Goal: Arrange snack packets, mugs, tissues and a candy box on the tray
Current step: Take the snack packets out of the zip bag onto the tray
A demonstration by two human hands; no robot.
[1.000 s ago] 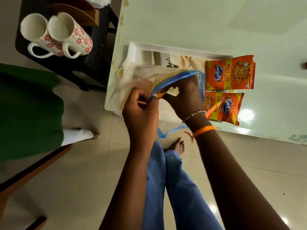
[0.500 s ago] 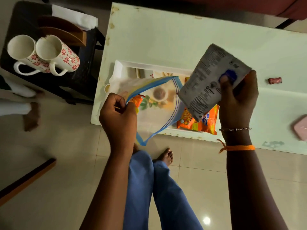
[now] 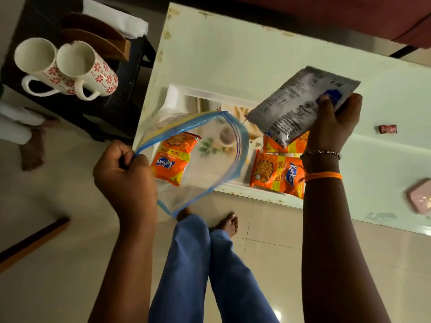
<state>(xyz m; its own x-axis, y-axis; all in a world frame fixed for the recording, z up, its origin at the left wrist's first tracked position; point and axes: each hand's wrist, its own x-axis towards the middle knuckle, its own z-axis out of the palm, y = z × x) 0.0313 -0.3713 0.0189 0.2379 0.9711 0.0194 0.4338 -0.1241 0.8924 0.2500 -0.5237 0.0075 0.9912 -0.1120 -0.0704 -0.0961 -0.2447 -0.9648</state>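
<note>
My left hand (image 3: 124, 171) grips the blue rim of a clear zip bag (image 3: 210, 164), held open over the table's near edge. One orange snack packet (image 3: 172, 157) lies inside the bag. My right hand (image 3: 331, 127) holds a packet (image 3: 298, 103) with its silver back towards me, above the white tray (image 3: 177, 94). Two more orange snack packets (image 3: 277, 173) lie on the tray under that hand. Two white mugs (image 3: 70, 66) with red flowers stand on a dark side table at the left.
The tray sits on a pale green table (image 3: 256, 54). A small red candy (image 3: 387, 128) and a pink box (image 3: 419, 197) lie on it at the right. White tissues (image 3: 116, 19) sit in a wooden holder behind the mugs. Another person's feet (image 3: 30, 145) are at the left.
My right hand has drawn a packet out of the zip bag and lifted it to the right above the tray. My left hand still holds the bag open.
</note>
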